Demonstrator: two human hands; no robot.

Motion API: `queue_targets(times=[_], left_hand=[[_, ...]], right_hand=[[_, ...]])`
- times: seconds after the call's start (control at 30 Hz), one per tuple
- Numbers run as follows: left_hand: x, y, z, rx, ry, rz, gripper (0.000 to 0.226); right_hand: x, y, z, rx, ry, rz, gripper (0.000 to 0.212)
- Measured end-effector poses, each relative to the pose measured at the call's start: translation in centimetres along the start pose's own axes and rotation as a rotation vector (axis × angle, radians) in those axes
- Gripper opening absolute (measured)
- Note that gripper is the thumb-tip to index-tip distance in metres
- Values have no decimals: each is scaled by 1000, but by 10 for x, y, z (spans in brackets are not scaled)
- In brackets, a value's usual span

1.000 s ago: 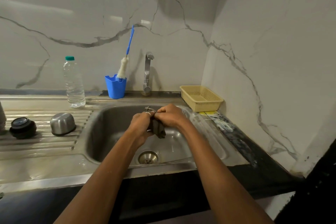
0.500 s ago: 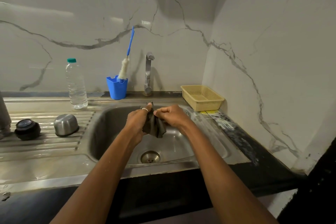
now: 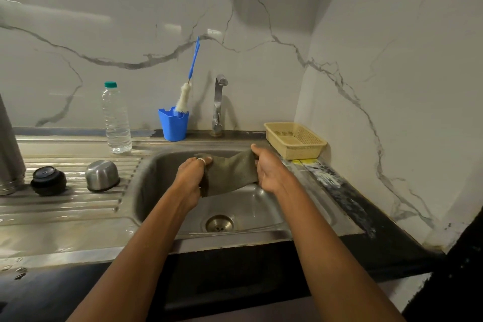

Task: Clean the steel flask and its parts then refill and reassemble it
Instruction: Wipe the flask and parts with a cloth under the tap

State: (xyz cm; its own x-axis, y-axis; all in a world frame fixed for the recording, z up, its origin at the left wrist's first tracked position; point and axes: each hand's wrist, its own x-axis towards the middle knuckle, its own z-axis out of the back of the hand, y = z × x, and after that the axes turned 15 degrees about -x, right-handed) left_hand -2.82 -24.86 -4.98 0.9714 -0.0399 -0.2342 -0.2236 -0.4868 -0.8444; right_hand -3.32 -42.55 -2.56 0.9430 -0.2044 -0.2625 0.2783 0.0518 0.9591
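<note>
Over the steel sink (image 3: 162, 217), my left hand (image 3: 192, 178) and my right hand (image 3: 269, 168) each grip one end of a dark grey-green cloth (image 3: 230, 174), which is stretched flat between them. On the ribbed draining board at the left stands the steel flask body (image 3: 9, 154), cut off by the frame edge. Beside it sit the black inner stopper (image 3: 48, 180) and the steel cup lid (image 3: 102, 175), mouth down.
A clear water bottle (image 3: 116, 119) with a green cap stands behind the board. A blue cup (image 3: 173, 124) holds a bottle brush (image 3: 184, 98). The tap (image 3: 218, 104) is off. A beige basket (image 3: 295, 140) sits at the back right. The drain (image 3: 219, 223) lies below the cloth.
The cloth was bunched between my hands held close together. My hands have moved apart and the cloth is now spread out between them.
</note>
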Motion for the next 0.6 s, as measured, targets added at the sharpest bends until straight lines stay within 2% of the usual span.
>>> queue_targets(times=[0.13, 0.23, 0.3, 0.37, 0.47, 0.53, 0.6], left_hand=[[-3, -6, -3, -21, 48, -19, 20], [-6, -11, -12, 131, 101, -107, 20], [-5, -14, -19, 328, 132, -201, 23], [-3, -16, -24, 485, 184, -291, 26], [-9, -19, -38, 711, 334, -361, 20], [-15, -23, -50, 762, 442, -337, 34], [-17, -31, -60, 729, 465, -297, 46]], right_hand=[[-7, -9, 2, -26, 90, -71, 30], [-1, -21, -6, -297, -102, -158, 33], [2, -25, -12, -259, -194, -132, 40], [1, -26, -22, -98, -71, -153, 51], [-13, -25, -37, 303, 140, -188, 68], [-18, -23, -43, 500, 136, -158, 58], [-22, -19, -45, 678, 131, -144, 51]])
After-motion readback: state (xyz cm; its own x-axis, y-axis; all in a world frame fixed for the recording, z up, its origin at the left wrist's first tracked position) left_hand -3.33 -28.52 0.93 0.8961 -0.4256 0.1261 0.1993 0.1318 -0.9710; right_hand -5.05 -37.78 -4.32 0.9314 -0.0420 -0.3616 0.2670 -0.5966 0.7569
